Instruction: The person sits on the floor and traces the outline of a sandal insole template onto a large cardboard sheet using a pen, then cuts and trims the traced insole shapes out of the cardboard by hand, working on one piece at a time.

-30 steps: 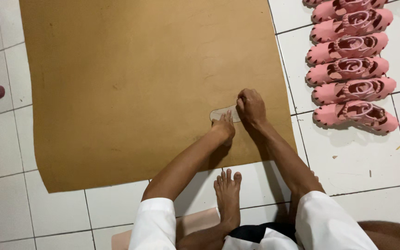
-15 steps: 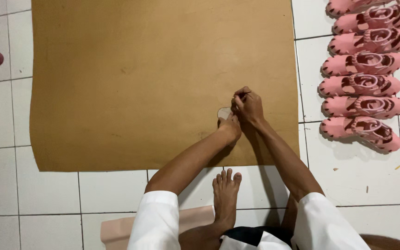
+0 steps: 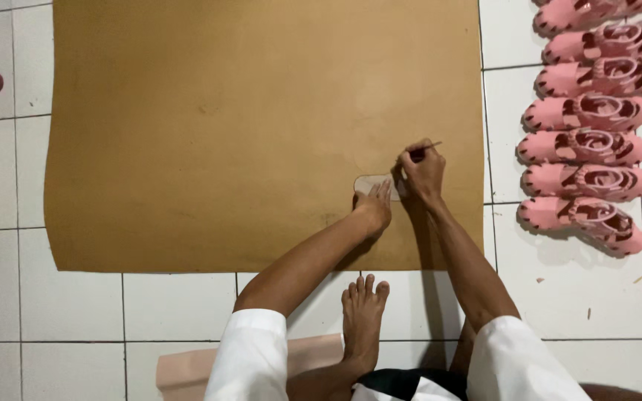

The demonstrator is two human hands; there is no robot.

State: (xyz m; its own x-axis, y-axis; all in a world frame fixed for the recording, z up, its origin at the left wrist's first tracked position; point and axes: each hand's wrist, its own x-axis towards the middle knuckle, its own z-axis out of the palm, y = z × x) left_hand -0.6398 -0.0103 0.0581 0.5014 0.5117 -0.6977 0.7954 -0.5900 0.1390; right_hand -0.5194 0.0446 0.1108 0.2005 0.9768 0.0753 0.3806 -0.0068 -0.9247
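The left hand is lying flat on a small pale template, its fingers stretched out straight and close together, pressing the piece down onto the large brown sheet. The template is sitting near the sheet's lower right part, and only its upper left end is showing beyond the fingertips; its full outline cannot be made out from here. The right hand is resting just beside the template's right edge, its fingers curled tightly around a thin pen, which is slanting up and to the right out of the grip. The pen's tip is hidden under the hand, so it is probably touching the sheet at the template's edge, though that is not plainly visible. Both forearms are reaching forward from white sleeves at the bottom of the view.

The brown sheet is lying spread on a white tiled floor. A bare foot is resting on the tiles just below the sheet's lower edge, between the two arms. To the right, well apart from the hands, a row of pink sandals is lying side by side on the tiles. A pale pink piece is showing at the bottom, partly under the left sleeve.
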